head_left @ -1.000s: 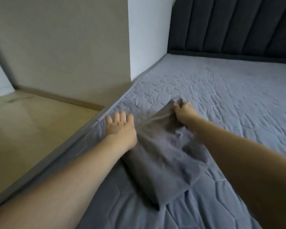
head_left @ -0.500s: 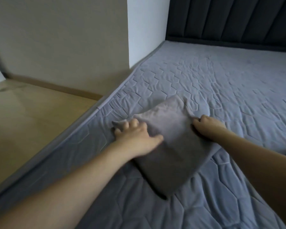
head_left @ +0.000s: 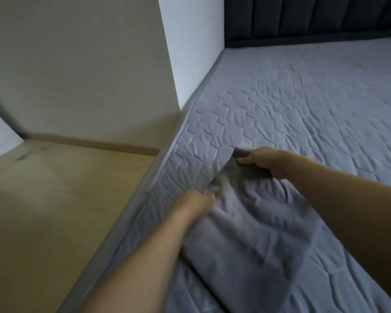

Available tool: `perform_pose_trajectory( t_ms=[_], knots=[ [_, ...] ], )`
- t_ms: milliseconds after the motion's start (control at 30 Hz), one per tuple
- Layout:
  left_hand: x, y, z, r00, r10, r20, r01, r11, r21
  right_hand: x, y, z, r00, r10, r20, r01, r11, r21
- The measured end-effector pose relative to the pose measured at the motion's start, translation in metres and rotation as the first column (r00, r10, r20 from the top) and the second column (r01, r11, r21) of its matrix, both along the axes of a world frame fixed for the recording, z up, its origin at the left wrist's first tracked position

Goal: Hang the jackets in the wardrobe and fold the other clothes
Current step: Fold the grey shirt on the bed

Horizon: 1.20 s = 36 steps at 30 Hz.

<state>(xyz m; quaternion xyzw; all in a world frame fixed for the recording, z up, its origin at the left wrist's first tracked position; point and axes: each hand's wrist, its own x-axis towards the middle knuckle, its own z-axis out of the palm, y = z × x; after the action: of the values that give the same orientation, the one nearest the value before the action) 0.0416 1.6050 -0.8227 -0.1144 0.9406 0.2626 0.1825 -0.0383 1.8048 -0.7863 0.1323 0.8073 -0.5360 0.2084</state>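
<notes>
Cloth point(head_left: 253, 231), a grey garment, lies on the bed point(head_left: 314, 114) close to its left edge, partly folded and now lifted at its far end. Half a second ago it lay flat as a neat wedge, with the left hand pressed open on top of it and the right hand resting at its right side. Now both hands have taken hold of the far end and raised it, so the fabric hangs rumpled between them and the near part trails loosely toward the near edge of the bed.

Each grip is clamped on the cloth: the left hand point(head_left: 196, 203) pinches a bunched corner near the left edge of the bed, and the right hand point(head_left: 261, 161) curls its fingers round the far corner, held a little higher and farther in. Motion blur softens the fingers, so the exact hold on the left is hard to read.

Judging from this, the fold is being reopened or carried over for another pass, and this garment is not yet finished. The next move probably calls for keeping both corners level so the layers beneath do not slip apart.

Beyond the cloth, the quilted bed cover stretches to a dark padded headboard point(head_left: 314, 16) at the far edge. Left of the bed are a wooden floor point(head_left: 54, 211) and a pale wall point(head_left: 77, 64).
</notes>
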Motion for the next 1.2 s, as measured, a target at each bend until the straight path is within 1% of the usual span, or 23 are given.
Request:
perform_pose_trajectory(
  t_ms=[67,133,233,300,333,433,500,567,633,700,767,867,967,1033,1100,1200],
  knots=[
    [-0.009,-0.007,0.05,1.0,-0.001,0.023,0.0,1.0,0.003,0.005,-0.011,0.048,0.997,0.052,-0.053,-0.053,0.999,-0.013],
    [-0.017,-0.021,0.117,1.0,-0.015,0.002,0.015,1.0,0.004,0.011,-0.021,0.111,0.993,0.078,-0.085,-0.08,0.996,-0.026],
    [-0.022,-0.058,0.246,0.995,-0.067,-0.072,0.065,0.998,-0.027,0.015,-0.041,0.232,0.972,0.214,-0.101,-0.211,0.977,0.043],
    [-0.017,-0.094,0.341,0.987,-0.065,-0.147,0.051,0.994,-0.101,0.02,-0.062,0.328,0.946,0.305,-0.111,-0.291,0.948,0.129],
    [-0.011,-0.113,0.388,0.98,-0.069,-0.184,0.044,0.99,-0.137,0.026,-0.074,0.375,0.944,0.31,-0.117,-0.292,0.945,0.147],
    [0.013,-0.16,0.528,0.953,-0.106,-0.285,0.033,0.967,-0.251,0.049,-0.112,0.514,0.966,0.182,-0.182,-0.164,0.98,0.109],
    [0.04,-0.185,0.614,0.919,-0.152,-0.363,0.025,0.942,-0.333,0.071,-0.142,0.597,0.974,0.053,-0.222,-0.051,0.999,0.015],
    [0.068,-0.203,0.688,0.89,-0.168,-0.424,0.029,0.948,-0.316,0.092,-0.167,0.671,0.967,-0.059,-0.249,0.035,0.995,-0.097],
    [0.099,-0.223,0.745,0.863,-0.174,-0.475,0.015,0.948,-0.319,0.11,-0.191,0.73,0.952,-0.113,-0.285,0.059,0.98,-0.189],
    [0.127,-0.247,0.784,0.819,-0.199,-0.538,-0.045,0.913,-0.406,0.125,-0.217,0.773,0.937,-0.136,-0.321,0.062,0.971,-0.232],
    [0.152,-0.273,0.81,0.76,-0.236,-0.606,-0.13,0.858,-0.497,0.137,-0.249,0.804,0.928,-0.14,-0.346,0.046,0.962,-0.267],
    [0.191,-0.318,0.842,0.716,-0.293,-0.634,-0.225,0.763,-0.606,0.153,-0.307,0.834,0.936,-0.074,-0.343,-0.023,0.962,-0.27],
    [0.224,-0.386,0.864,0.673,-0.376,-0.637,-0.337,0.611,-0.716,0.162,-0.38,0.851,0.945,0.007,-0.327,-0.122,0.935,-0.334],
    [0.239,-0.439,0.873,0.672,-0.377,-0.637,-0.398,0.542,-0.74,0.16,-0.439,0.857,0.943,0.045,-0.331,-0.167,0.922,-0.35],
    [0.248,-0.497,0.879,0.687,-0.346,-0.639,-0.435,0.51,-0.743,0.158,-0.504,0.863,0.938,0.095,-0.332,-0.215,0.914,-0.345],
    [0.258,-0.59,0.889,0.706,-0.307,-0.639,-0.475,0.463,-0.748,0.156,-0.609,0.872,0.928,0.167,-0.334,-0.3,0.867,-0.398]
  ],
)
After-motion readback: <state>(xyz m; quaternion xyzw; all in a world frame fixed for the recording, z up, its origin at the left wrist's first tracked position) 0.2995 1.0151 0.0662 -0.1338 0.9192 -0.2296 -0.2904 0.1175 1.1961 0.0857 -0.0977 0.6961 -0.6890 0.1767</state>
